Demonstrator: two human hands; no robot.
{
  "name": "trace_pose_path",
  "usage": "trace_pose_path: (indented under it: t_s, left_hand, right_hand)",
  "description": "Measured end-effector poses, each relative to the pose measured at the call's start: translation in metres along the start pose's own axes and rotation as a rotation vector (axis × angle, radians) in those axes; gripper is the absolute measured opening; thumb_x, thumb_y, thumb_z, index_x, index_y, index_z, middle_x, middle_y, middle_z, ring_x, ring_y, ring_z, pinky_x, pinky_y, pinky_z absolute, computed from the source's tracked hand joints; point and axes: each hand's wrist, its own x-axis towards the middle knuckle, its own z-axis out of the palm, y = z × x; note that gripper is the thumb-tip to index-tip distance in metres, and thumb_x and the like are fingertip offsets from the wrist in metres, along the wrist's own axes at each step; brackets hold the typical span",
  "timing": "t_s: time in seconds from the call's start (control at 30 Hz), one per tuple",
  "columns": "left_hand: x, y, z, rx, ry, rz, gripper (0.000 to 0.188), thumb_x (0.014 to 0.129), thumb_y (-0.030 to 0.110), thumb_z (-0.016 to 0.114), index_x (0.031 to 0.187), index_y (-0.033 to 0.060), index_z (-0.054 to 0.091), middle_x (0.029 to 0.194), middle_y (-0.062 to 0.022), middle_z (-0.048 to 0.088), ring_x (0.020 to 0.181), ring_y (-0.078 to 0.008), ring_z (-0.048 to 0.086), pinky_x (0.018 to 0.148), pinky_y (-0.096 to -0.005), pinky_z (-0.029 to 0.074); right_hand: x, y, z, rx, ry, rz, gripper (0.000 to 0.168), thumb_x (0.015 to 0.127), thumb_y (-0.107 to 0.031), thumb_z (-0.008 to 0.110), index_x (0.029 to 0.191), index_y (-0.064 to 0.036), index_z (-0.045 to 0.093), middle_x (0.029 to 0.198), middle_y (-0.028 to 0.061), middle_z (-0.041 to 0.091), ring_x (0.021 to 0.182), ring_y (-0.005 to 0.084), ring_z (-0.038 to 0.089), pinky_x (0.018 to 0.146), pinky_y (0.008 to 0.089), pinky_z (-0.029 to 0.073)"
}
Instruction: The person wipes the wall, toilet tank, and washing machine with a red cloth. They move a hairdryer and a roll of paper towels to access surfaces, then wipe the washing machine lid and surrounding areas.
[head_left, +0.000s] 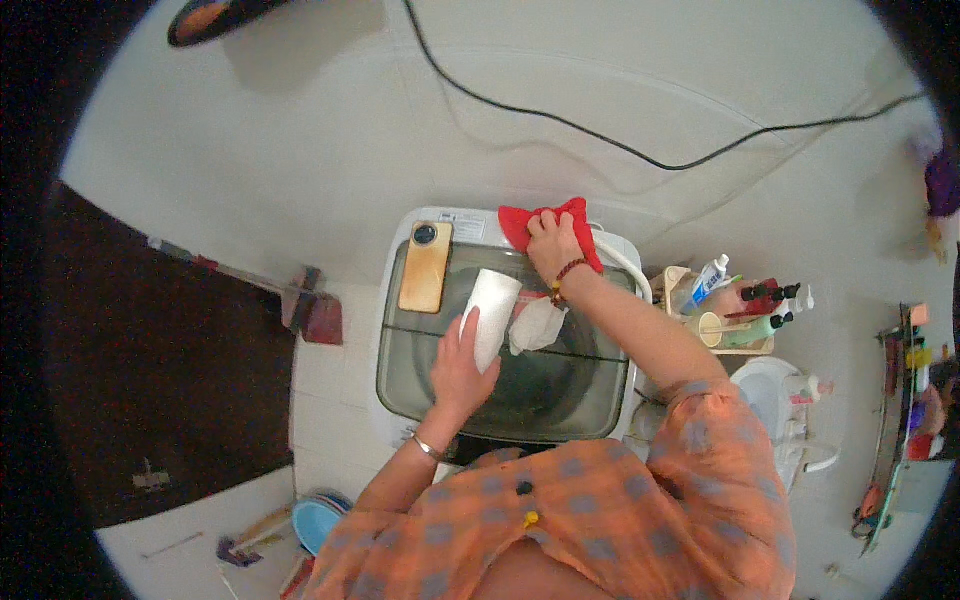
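Before me stands a top-loading washing machine with a see-through lid. My left hand grips a white cylindrical roll, tilted above the lid. At the back right of the machine's top, my right hand presses on a red cloth, fingers bent over it. A gold smartphone lies camera side up at the lid's left. Between my two hands rests a crumpled white plastic bag or wrapper, with a pink-red item partly under it.
A pale hose curves along the machine's right rear. Right of it, a caddy holds a toothpaste tube and several pump bottles. Beyond is a white washbasin. A black cable hangs across the wall. Blue basins stand lower left.
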Motion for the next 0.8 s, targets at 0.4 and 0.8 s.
trace_pose_path:
  t_s: [0.4,0.8]
  left_hand:
    - [0.009,-0.004,0.009,0.039,0.063,0.056,0.088,0.074,0.020,0.074,0.151,0.0160,0.031,0.136,-0.0190,0.044,0.107,-0.0409,0.054,0.084,-0.0484,0.052]
    - [0.004,-0.006,0.009,0.046,0.082,0.061,0.086,0.075,0.022,0.073,0.151,0.0178,0.033,0.137,-0.0187,0.044,0.109,-0.0396,0.053,0.088,-0.0487,0.050]
  right_hand:
    - [0.029,0.011,-0.021,0.034,-0.155,-0.004,0.023,0.086,-0.024,0.061,0.103,-0.018,0.076,0.123,0.0023,0.060,0.119,0.0239,0.049,0.092,0.0455,0.038]
    - [0.047,0.013,-0.016,0.093,-0.206,0.066,0.027,0.087,-0.021,0.059,0.109,-0.016,0.074,0.131,0.0006,0.056,0.122,0.0260,0.048,0.091,0.0458,0.041]
